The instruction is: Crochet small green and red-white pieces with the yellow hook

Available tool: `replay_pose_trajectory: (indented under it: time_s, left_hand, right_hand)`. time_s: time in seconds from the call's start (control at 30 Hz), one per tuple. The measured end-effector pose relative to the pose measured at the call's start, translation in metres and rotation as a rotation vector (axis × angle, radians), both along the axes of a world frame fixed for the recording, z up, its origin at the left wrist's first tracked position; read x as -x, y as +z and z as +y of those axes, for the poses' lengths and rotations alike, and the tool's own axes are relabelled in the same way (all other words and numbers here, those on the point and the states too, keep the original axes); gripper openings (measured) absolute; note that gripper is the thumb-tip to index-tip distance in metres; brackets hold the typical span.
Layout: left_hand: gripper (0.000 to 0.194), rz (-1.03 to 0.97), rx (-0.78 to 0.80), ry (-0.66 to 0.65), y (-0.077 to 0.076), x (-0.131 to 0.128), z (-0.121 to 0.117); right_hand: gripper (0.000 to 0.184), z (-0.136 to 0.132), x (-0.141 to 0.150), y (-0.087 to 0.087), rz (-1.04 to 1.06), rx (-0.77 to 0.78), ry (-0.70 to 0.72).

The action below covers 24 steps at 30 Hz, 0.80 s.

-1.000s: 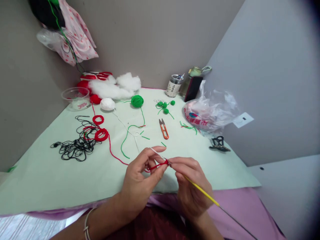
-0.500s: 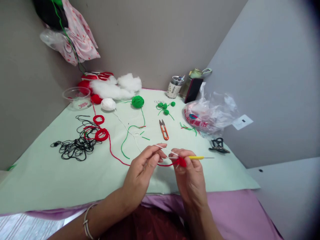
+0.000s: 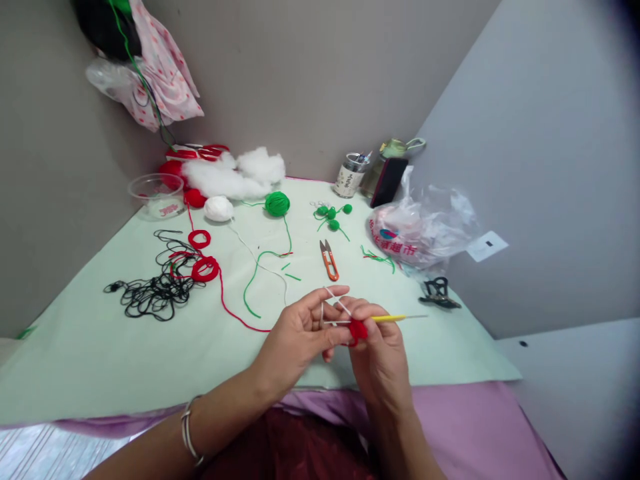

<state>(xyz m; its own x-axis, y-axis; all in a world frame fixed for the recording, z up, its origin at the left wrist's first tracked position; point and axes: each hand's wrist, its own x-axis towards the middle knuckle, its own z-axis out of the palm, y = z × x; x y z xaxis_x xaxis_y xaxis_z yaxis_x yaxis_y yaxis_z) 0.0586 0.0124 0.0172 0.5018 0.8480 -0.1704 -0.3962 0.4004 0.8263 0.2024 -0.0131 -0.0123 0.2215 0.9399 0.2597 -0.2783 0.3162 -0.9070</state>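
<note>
My left hand (image 3: 303, 330) is closed, its thumb at the left edge of a small red crochet piece (image 3: 358, 331). White yarn (image 3: 340, 303) runs over its raised index finger to the red piece. My right hand (image 3: 383, 357) pinches the red piece together with a crochet hook (image 3: 390, 318), whose yellow handle points right. The hook's working tip is hard to tell from the yarn between my hands. Red yarn (image 3: 233, 317) trails from the left hand across the table to red rings of yarn (image 3: 205, 269).
Orange thread snips (image 3: 329, 261) lie ahead of my hands. Behind are a green yarn ball (image 3: 277, 205), a white yarn ball (image 3: 219, 209) and white stuffing (image 3: 225, 179). Tangled black cord (image 3: 155, 293) lies left; a plastic bag (image 3: 425, 230) and black hair clip (image 3: 439, 293) right.
The hook has swung from slanting toward me to lying nearly level, and my right hand has taken the red piece. My left hand moved away, then came back right to touch it.
</note>
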Motion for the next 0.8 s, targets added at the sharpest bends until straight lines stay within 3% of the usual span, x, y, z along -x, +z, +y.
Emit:
replay_pose_trajectory:
  time_s: [0.23,0.5,0.63,0.8]
  left_hand:
    - [0.052,0.286,-0.31,0.173,0.0,0.014,0.002]
    - [0.038,0.539,-0.841,0.163,0.003,0.035,0.01]
    - [0.033,0.619,-1.154,0.182,0.005,0.04,0.012]
    - [0.022,0.679,-1.256,0.193,0.008,0.041,0.013]
  right_hand:
    - [0.022,0.001,-0.004,0.001,0.027,0.072,0.1]
    - [0.02,0.001,-0.009,0.009,0.12,0.238,0.318]
    - [0.024,0.001,-0.008,0.009,0.155,0.283,0.353]
    - [0.02,-0.001,-0.007,0.009,0.189,0.272,0.435]
